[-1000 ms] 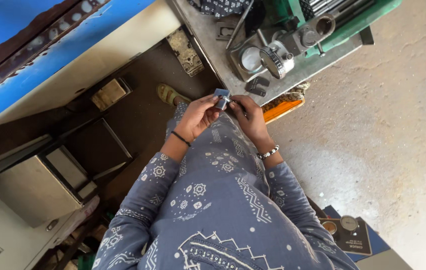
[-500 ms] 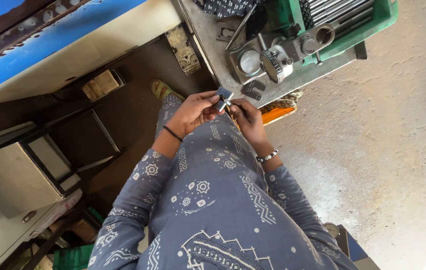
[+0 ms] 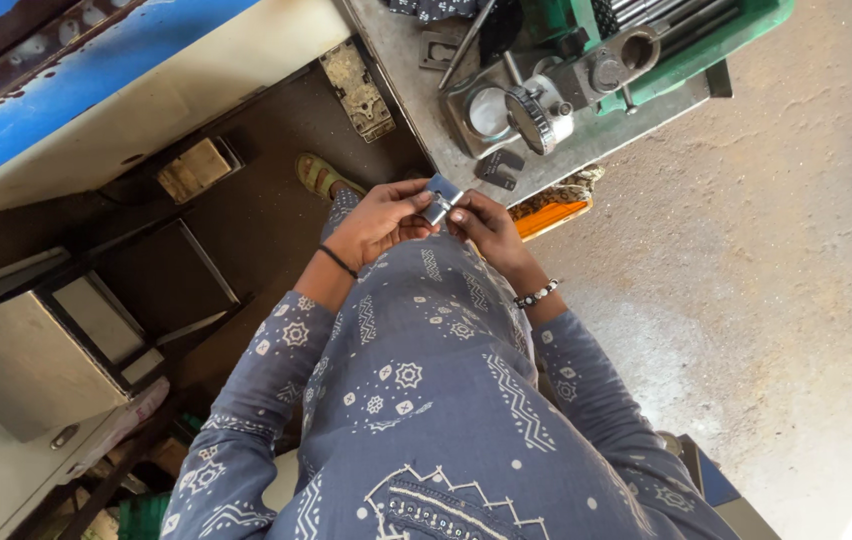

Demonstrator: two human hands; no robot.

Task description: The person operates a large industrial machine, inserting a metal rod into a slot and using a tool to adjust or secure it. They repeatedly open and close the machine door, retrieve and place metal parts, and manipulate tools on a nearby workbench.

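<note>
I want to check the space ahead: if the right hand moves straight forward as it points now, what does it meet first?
Probably the grey bench edge beyond the metal piece held by the right hand, near a small dark block; depth is unclear.

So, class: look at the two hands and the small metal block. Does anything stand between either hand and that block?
Nothing visible does. The left hand and the right hand both already hold the small metal block between their fingers, in front of the body and just short of the grey workbench.
</note>
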